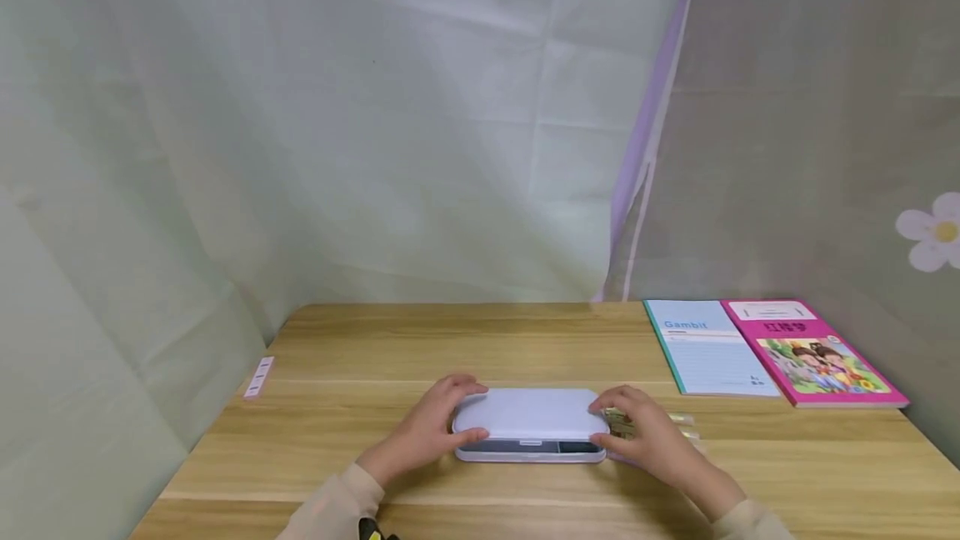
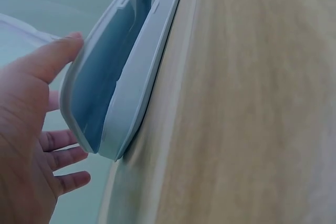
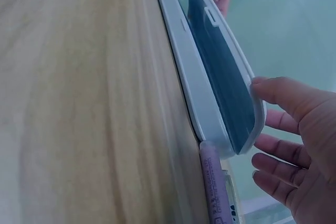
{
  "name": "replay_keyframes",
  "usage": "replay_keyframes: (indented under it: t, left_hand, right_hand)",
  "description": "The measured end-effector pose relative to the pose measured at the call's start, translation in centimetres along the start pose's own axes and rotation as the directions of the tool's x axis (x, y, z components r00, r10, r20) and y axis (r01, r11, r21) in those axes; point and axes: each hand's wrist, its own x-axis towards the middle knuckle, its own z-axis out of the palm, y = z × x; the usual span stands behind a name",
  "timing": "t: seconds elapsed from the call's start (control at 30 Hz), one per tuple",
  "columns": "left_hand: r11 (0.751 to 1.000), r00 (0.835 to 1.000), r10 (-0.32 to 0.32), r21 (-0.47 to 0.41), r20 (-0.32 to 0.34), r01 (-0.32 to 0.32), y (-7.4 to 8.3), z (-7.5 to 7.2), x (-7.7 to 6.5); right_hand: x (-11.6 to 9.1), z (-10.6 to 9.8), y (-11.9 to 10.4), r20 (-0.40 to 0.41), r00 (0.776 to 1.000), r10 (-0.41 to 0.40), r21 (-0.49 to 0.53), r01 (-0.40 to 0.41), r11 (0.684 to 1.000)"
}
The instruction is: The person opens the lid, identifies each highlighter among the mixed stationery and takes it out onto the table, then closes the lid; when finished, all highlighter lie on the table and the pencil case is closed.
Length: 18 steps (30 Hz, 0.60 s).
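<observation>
A white pencil case (image 1: 531, 413) lies lengthwise on the wooden table, its lid partly raised along the front. Under the lid's front edge a dark gap shows, and a small clasp (image 3: 211, 16) sits midway along that edge. My left hand (image 1: 430, 426) holds the lid's left end, thumb on the front rim, fingers around the end and back. The right hand (image 1: 647, 432) grips the opposite end likewise, its thumb (image 3: 278, 93) on the rim. The lid's inside (image 2: 105, 66) looks blue-grey. A purple pen-like stick (image 3: 214, 187) lies against the case's right end.
Several small, shiny items (image 1: 682, 419) lie beside the right hand, partly hidden by it. A light blue notebook (image 1: 708, 348) and a pink book (image 1: 817, 352) lie at the back right. A small white-and-pink strip (image 1: 258, 377) rests at the left table edge. Curtains (image 1: 450, 123) hang behind.
</observation>
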Motion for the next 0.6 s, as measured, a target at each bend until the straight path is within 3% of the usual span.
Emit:
replay_keyframes:
  t: [0.27,0.4,0.6]
  left_hand:
    - [0.998,0.994,-0.068,-0.009,0.085,0.069,-0.1,0.2,-0.1]
    - [0.998,0.995,-0.059,0.014,0.080,0.058,-0.1,0.5,-0.1]
    - [0.997,0.996,-0.062,0.048,0.065,0.059,-0.1,0.8,-0.1]
  right_hand:
    - [-0.4,0.9,-0.1,-0.043,0.999,-0.021,-0.074,0.018,0.997]
    - [-0.3,1.4,0.0,-0.062,0.997,-0.039,-0.106,0.032,0.994]
    - [-0.1,1.8,0.1,-0.027,0.998,-0.059,-0.146,0.054,0.988]
